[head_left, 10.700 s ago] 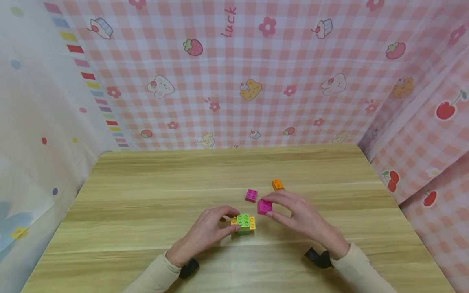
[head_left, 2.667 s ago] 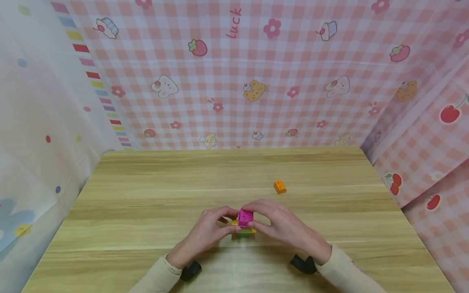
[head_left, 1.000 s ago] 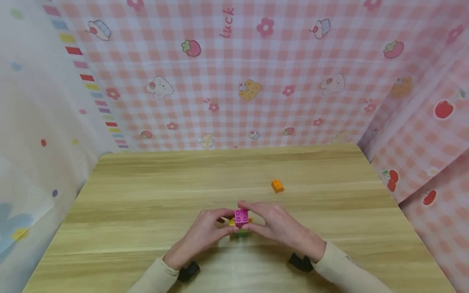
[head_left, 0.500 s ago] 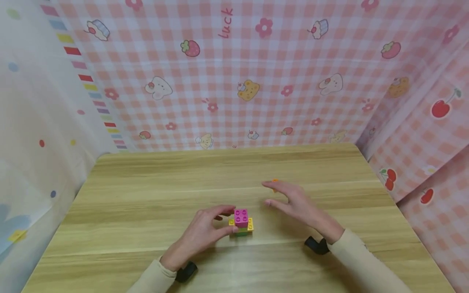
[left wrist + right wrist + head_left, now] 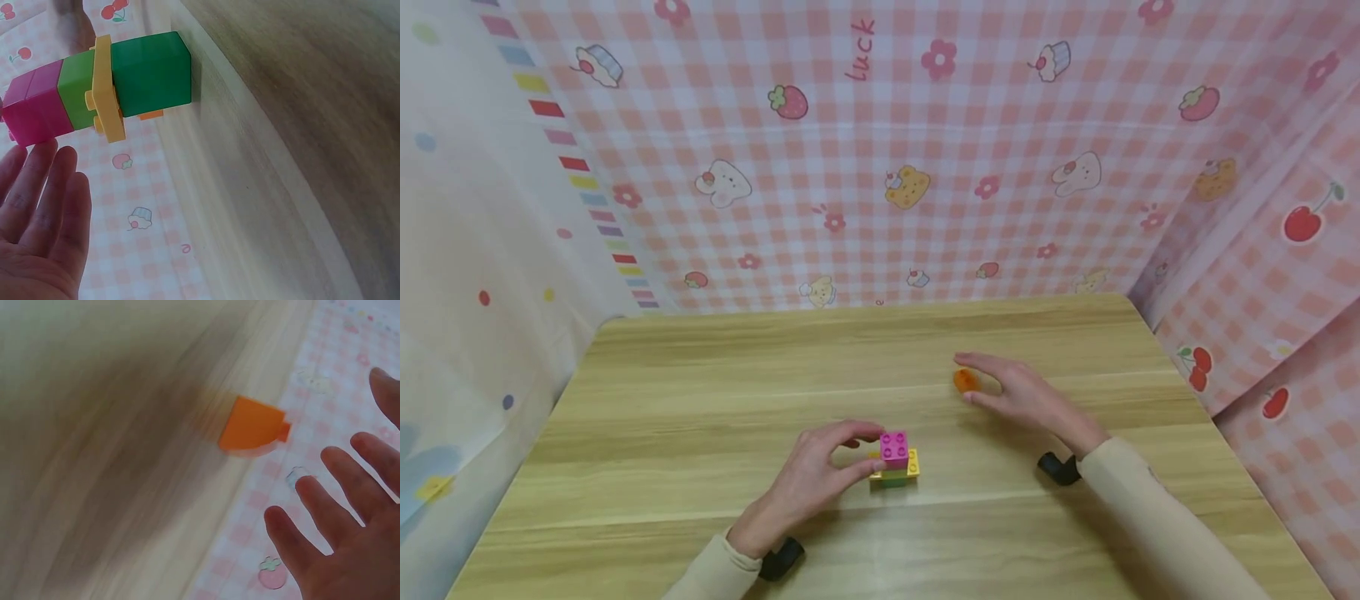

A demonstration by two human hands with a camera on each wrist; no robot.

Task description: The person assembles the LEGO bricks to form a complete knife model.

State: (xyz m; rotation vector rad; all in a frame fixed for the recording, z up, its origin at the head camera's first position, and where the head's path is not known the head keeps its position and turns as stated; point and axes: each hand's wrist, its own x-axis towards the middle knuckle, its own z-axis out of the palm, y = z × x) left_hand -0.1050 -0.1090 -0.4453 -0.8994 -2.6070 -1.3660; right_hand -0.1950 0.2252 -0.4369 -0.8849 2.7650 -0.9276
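A stack of toy building bricks (image 5: 893, 457) stands upright on the table, dark green at the bottom. Above that come a wider yellow plate (image 5: 105, 87), a light green brick (image 5: 77, 89) and magenta bricks (image 5: 42, 100) at the top. My left hand (image 5: 812, 475) pinches the magenta part lightly between thumb and fingers from the left side. Farther back on the right lies an orange brick (image 5: 966, 382) with a curved or sloped side. Thumb and forefinger of my right hand (image 5: 1022, 398) are spread around it. In the right wrist view, its straight fingers are apart from the brick.
The wood-grain table (image 5: 700, 392) meets a pink checked cloth (image 5: 850, 208) at its back edge. More printed cloth hangs at both sides. A black strap piece (image 5: 782, 558) sits under the left wrist, another black piece (image 5: 1060, 468) under the right.
The magenta bricks, earlier loose beside the stack, now top it. My right hand has let go of them and moved right and back to the orange brick. My left hand stays at the stack.
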